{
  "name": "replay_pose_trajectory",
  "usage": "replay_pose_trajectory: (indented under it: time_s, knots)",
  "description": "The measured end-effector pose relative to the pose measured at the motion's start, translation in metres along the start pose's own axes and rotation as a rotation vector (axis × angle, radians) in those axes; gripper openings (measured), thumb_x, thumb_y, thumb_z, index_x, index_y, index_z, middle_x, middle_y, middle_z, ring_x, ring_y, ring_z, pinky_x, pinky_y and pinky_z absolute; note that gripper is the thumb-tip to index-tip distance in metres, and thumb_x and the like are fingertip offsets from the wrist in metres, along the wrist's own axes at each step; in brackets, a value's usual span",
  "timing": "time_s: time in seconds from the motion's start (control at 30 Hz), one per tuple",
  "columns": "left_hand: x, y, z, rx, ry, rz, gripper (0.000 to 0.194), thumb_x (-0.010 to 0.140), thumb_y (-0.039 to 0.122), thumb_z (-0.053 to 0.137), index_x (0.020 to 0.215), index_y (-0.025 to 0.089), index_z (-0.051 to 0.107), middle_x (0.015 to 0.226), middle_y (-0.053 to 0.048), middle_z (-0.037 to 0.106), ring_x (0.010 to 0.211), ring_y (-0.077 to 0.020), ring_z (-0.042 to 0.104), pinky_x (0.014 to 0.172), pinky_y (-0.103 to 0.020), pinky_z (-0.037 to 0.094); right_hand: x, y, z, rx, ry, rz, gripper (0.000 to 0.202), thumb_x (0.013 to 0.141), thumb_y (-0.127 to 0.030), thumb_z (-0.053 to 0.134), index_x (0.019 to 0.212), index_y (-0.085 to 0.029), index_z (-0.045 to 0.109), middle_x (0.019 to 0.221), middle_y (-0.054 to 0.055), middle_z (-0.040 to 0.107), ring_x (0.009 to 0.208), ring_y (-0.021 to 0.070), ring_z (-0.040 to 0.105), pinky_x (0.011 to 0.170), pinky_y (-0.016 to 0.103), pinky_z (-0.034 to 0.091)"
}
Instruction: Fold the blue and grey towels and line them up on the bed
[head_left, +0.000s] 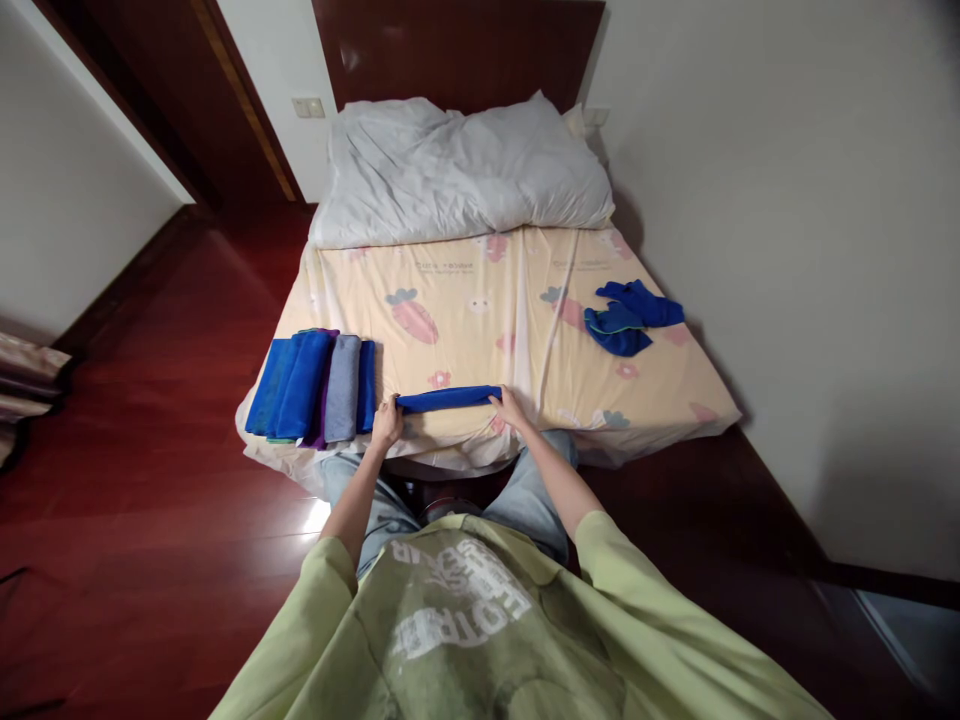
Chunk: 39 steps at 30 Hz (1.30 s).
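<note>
A person in a pale green T-shirt (360, 650) and jeans (375, 520) grips a narrow folded blue cloth (450, 399) at the near edge of a bed, the left hand (388, 422) clasping one end and the right hand (509, 408) pinching the other. The cloth stretches between the two hands, low over the patterned sheet (472, 345), just beside a row of folded cloths (300, 385) on the person's left, most of them blue, with a grey cloth (343, 390) and a purple cloth (318, 420) among them. Well apart on the right lies a crumpled blue heap (622, 325) with thin green edging. White block lettering (465, 600) fills the chest of the shirt, but folds and the viewing angle break it up; single capitals such as R and T show, while whole words cannot be made out. The cream sheet carries two short lines of dark print (446, 268) among carrots, flowers and a small white animal face, too small and blurred to read. A white quilt (472, 175) is bunched against the dark, glossy headboard (457, 50).
</note>
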<state>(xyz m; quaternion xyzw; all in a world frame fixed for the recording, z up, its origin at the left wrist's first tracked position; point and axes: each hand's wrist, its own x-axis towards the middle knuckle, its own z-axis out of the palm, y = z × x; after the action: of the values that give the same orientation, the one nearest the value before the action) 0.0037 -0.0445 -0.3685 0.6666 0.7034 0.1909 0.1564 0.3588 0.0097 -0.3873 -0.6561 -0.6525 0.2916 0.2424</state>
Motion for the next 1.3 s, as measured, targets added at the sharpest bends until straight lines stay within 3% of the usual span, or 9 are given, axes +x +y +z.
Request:
replay_pose_trajectory:
  time_s: [0.23,0.5,0.63,0.73,0.9,1.03,1.17,1.3]
  knots:
    - [0.015,0.003,-0.001,0.114,0.020,-0.044,0.048,0.101,0.026,0.033,0.144,0.011,0.047,0.110,-0.020,0.071,0.111,-0.0332,0.067,0.090,-0.042,0.053,0.014,-0.009,0.000,-0.206,-0.008,0.091,0.042,0.099,-0.038,0.054,0.134,-0.015,0.059,0.123,0.019,0.071,0.116,0.0311,0.067,0.102,0.039,0.050]
    - [0.026,0.003,0.005,0.169,0.028,-0.044,0.051,0.100,0.024,0.033,0.146,0.010,0.049,0.105,-0.021,0.073,0.109,-0.0342,0.066,0.091,-0.045,0.050,0.032,-0.010,0.011,-0.115,0.061,0.027,0.032,0.096,-0.029,0.055,0.126,-0.018,0.063,0.110,0.014,0.074,0.106,0.0274,0.069,0.097,0.037,0.051]
    - [0.026,0.007,0.008,0.205,0.041,-0.085,0.050,0.100,0.025,0.034,0.145,0.010,0.050,0.106,-0.022,0.073,0.112,-0.0344,0.062,0.092,-0.046,0.050,0.028,-0.015,0.013,-0.229,0.125,-0.010,0.031,0.097,-0.029,0.052,0.124,-0.017,0.062,0.116,0.016,0.070,0.109,0.0280,0.065,0.096,0.040,0.051]
    - [0.023,0.010,0.005,0.259,0.097,0.006,0.047,0.098,0.020,0.037,0.141,0.012,0.056,0.120,-0.023,0.068,0.116,-0.0344,0.060,0.094,-0.046,0.049,0.019,-0.018,0.010,-0.387,0.161,-0.155,0.031,0.097,-0.024,0.051,0.126,-0.017,0.062,0.125,0.017,0.064,0.118,0.0300,0.058,0.101,0.044,0.046]
    - [0.017,0.007,-0.004,0.250,0.001,0.338,0.042,0.095,0.013,0.042,0.130,0.016,0.064,0.139,-0.018,0.060,0.131,-0.0301,0.055,0.106,-0.046,0.045,0.007,-0.017,0.006,-0.476,0.004,-0.461,0.041,0.089,-0.007,0.048,0.122,-0.020,0.069,0.116,0.015,0.069,0.117,0.0293,0.058,0.103,0.044,0.044]
    - [0.013,-0.001,-0.002,0.233,-0.051,0.367,0.041,0.097,0.026,0.050,0.134,0.014,0.062,0.140,-0.019,0.060,0.133,-0.0311,0.054,0.110,-0.045,0.043,0.002,-0.014,0.003,-0.487,-0.015,-0.482,0.043,0.090,-0.014,0.050,0.130,-0.017,0.067,0.124,0.016,0.067,0.122,0.0311,0.057,0.107,0.046,0.043]
    - [0.015,-0.003,0.002,0.235,-0.090,0.358,0.046,0.093,0.018,0.052,0.137,0.014,0.061,0.142,-0.020,0.059,0.133,-0.0309,0.055,0.110,-0.043,0.042,0.002,-0.011,0.001,-0.525,-0.046,-0.487,0.041,0.093,-0.019,0.051,0.132,-0.017,0.065,0.123,0.017,0.067,0.123,0.0320,0.059,0.106,0.046,0.045]
    - [0.023,0.002,-0.001,0.236,-0.107,0.355,0.042,0.090,0.014,0.052,0.130,0.017,0.065,0.127,-0.019,0.066,0.120,-0.0288,0.062,0.101,-0.041,0.045,0.008,-0.011,0.003,-0.572,-0.061,-0.478,0.040,0.092,-0.014,0.052,0.129,-0.018,0.066,0.123,0.018,0.066,0.126,0.0319,0.059,0.107,0.046,0.047]
